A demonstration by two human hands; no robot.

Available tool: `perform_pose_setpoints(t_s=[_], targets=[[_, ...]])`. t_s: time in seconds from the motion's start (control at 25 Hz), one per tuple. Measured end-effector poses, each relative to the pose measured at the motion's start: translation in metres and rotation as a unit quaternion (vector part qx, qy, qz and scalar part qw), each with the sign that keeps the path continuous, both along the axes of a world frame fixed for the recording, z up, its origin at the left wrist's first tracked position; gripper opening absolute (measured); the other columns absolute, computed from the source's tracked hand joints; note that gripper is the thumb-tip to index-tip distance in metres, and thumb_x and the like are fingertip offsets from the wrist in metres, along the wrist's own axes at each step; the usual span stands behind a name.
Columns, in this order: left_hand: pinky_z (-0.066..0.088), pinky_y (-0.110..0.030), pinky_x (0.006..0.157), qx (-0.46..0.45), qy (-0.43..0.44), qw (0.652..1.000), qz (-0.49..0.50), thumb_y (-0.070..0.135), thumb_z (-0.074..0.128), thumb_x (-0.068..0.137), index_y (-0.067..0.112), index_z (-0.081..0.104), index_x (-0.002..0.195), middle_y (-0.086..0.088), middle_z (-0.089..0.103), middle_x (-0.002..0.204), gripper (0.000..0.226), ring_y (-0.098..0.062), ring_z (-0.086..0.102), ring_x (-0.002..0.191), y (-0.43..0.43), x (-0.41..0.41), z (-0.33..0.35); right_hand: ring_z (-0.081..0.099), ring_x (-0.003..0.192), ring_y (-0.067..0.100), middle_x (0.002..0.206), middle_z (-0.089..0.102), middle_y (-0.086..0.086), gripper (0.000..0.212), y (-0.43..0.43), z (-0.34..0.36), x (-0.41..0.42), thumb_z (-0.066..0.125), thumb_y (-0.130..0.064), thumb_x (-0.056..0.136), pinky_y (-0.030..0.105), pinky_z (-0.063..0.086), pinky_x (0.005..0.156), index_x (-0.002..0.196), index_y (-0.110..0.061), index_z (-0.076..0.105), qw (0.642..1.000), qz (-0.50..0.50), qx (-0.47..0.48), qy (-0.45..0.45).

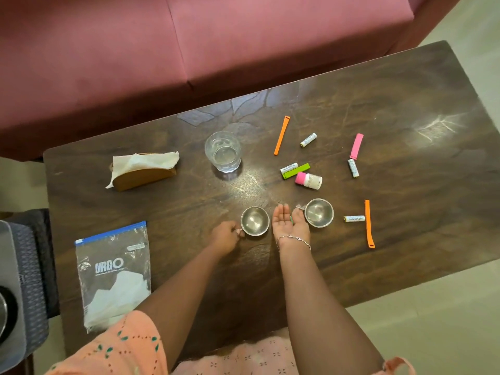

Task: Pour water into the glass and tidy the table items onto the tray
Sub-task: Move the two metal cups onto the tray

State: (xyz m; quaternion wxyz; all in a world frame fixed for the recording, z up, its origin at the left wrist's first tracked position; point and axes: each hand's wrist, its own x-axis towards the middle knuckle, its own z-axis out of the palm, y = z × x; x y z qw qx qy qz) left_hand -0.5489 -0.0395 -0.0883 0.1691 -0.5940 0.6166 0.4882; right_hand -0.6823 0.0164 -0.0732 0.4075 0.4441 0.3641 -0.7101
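Note:
A clear glass (223, 151) with some water stands upright on the dark wooden table (405, 239). My left hand (225, 237) pinches the handle of a small steel cup (255, 221). My right hand (290, 221) lies palm up with straight fingers between that cup and a second steel cup (318, 213), a small green thing under it. Scattered to the right are several batteries (354, 218), two orange strips (282, 135), a pink clip (357, 145), a green clip (297, 170) and a pink-capped white bottle (309, 181).
A brown holder with white tissue (143, 170) sits at the left. A zip bag (113, 276) with white contents lies near the front-left edge. A grey tray (16, 307) is off the table's left end. A pink sofa (189, 36) runs behind the table.

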Motion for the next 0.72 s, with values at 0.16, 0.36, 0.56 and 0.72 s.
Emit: perform_pose_setpoints(t_s=[0.16,0.36,0.56,0.72], targets=[[0.039,-0.024,0.060,0.008,0.002,0.999,0.039,0.007,0.050,0.091,0.024,0.059,0.058,0.003,0.058,0.063,0.039,-0.013,0.050,0.063,0.001,0.008,0.006,0.053,0.072,0.012,0.080,0.052,0.006,0.015,0.010,-0.003,-0.002,0.049,-0.012,0.093,0.023,0.056,0.062,0.079,-0.011,0.053,0.996,-0.023,0.075,0.037],[0.045,-0.031,0.071,0.029,0.047,0.989,0.136,0.002,0.054,0.088,0.021,0.061,0.053,-0.002,0.060,0.059,0.041,-0.018,0.053,0.065,0.004,0.041,0.023,0.057,0.065,0.012,0.077,0.054,0.007,0.019,0.032,0.015,0.008,0.048,-0.001,0.092,0.016,0.053,0.048,0.075,-0.010,0.051,0.982,0.077,0.125,0.119],[0.042,-0.020,0.055,0.020,0.139,0.957,0.254,-0.004,0.048,0.091,0.011,0.059,0.060,-0.007,0.057,0.062,0.037,-0.013,0.047,0.056,-0.005,0.090,0.049,0.059,0.039,0.002,0.072,0.053,0.008,0.019,0.020,0.036,0.057,0.049,0.000,0.091,0.015,0.053,0.047,0.074,-0.009,0.051,0.960,0.175,0.109,0.189],[0.040,-0.010,0.047,0.023,0.163,0.934,0.318,0.000,0.049,0.091,0.011,0.065,0.069,-0.004,0.057,0.062,0.029,-0.010,0.047,0.054,-0.022,0.147,0.080,0.059,0.040,0.003,0.052,0.061,0.001,0.022,-0.004,0.060,0.127,0.047,0.002,0.091,0.015,0.053,0.048,0.073,-0.008,0.053,0.942,0.254,0.066,0.211]])
